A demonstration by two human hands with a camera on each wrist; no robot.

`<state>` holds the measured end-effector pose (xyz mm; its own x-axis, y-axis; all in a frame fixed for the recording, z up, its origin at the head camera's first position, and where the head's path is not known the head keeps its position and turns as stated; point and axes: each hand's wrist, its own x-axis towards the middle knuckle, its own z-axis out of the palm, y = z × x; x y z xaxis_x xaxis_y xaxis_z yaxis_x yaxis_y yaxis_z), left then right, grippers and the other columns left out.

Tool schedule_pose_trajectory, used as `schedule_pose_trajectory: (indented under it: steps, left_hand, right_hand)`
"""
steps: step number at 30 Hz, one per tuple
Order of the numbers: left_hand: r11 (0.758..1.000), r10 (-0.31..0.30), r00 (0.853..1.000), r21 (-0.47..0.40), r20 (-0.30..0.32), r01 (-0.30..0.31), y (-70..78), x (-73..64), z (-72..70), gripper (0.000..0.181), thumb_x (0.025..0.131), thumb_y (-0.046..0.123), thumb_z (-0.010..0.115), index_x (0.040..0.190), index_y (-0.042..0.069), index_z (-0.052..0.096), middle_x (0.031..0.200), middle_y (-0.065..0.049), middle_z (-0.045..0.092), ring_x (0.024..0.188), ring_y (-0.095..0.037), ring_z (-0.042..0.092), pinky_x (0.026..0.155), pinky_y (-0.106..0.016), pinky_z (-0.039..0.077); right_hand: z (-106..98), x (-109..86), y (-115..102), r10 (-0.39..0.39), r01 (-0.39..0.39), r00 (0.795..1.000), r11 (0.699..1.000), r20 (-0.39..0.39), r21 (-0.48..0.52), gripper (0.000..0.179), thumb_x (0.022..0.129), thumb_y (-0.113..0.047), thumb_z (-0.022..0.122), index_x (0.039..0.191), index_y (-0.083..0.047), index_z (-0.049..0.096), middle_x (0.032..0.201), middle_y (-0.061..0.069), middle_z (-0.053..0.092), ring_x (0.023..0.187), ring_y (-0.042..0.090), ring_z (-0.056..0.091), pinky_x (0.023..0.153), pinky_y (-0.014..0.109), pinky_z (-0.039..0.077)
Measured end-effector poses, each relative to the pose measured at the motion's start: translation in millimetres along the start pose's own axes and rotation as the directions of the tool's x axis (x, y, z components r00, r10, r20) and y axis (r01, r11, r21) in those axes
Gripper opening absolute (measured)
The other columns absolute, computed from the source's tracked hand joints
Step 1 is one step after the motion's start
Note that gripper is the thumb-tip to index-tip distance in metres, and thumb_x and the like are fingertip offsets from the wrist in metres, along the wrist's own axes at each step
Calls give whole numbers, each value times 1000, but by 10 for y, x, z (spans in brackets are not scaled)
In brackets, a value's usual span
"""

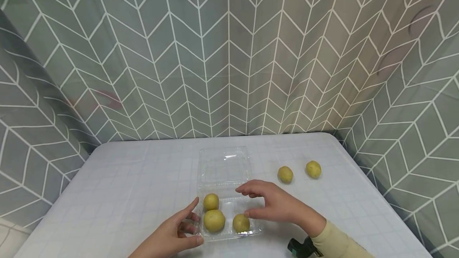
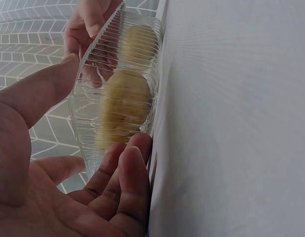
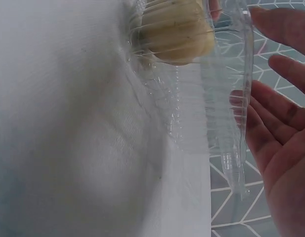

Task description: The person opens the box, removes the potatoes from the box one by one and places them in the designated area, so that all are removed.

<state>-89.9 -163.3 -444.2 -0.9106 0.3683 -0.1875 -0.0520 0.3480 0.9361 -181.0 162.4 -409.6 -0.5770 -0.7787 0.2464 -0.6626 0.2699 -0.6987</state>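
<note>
Grey-green fabric (image 1: 229,59) with white chevron lines hangs in folds from 9 o'clock through 12 to 3, warming to tan near 2, behind and beside a softly lit, white-covered, faintly gridded tabletop (image 1: 136,186) at 6, while a small pale surface (image 1: 12,232) shows at 8.

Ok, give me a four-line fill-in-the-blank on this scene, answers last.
The clear plastic hinged container holds ____ round yellow potato-like items.
Outside it, ____ loose ones lie on the white cloth-covered table.
The transparent lid is ____, not closed.
The person's bare ____ hand touches the container's left side.

Missing: three; two; open; left.
</note>
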Motion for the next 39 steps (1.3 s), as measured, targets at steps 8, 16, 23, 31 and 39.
schedule_pose_trajectory:
  steps: [8, 16, 23, 31, 39]
  left_hand:
    - [1000, -13, 1000, -3, -4, 13, -18, -1, 2, 94, 86, 27, 80, 158, 12, 23, 122, -9, 55, 99, -22, 59, 80, -25, 53]
    - [1000, -18, 1000, -12, -4, 18, 3, -9, 2, 93, 86, 27, 79, 158, 12, 23, 122, -9, 55, 99, -22, 59, 80, -24, 52]
    - [1000, -16, 1000, 2, -6, 16, -2, -2, -4, 93, 86, 28, 79, 158, 12, 23, 121, -9, 55, 100, -21, 59, 80, -26, 53]
    - [1000, 17, 1000, 10, 2, -17, 11, -5, -10, 92, 87, 27, 78, 159, 14, 22, 123, -10, 54, 101, -20, 60, 81, -23, 52]
    - [1000, 22, 1000, 7, 4, -22, 15, -10, -7, 92, 87, 26, 78, 159, 13, 22, 123, -10, 54, 101, -20, 60, 81, -23, 52]
  right_hand:
    - [14, 70, -66, -12, 33, 987, 991, 157, -128, 46, 88, -28, 76, 131, -19, 62, 129, -13, 58, 117, 9, 56, 98, 32, 46]
    - [2, 120, -115, -52, 106, 966, 973, 255, -203, 42, 88, -23, 76, 128, -19, 65, 125, -14, 59, 117, 4, 54, 100, 29, 44]
    - [45, 187, -146, -107, 199, 942, 942, 318, -272, 36, 85, -18, 78, 120, -15, 69, 116, -13, 64, 110, -1, 56, 96, 22, 44]
    - [151, 281, -130, -90, 237, 930, 889, 356, -393, 31, 84, -19, 78, 114, -19, 73, 105, -18, 64, 95, -8, 55, 87, 11, 42]
    - [162, 308, -150, -31, 193, 930, 888, 366, -417, 35, 82, -19, 81, 116, -18, 73, 103, -19, 65, 88, -9, 53, 82, 11, 44]
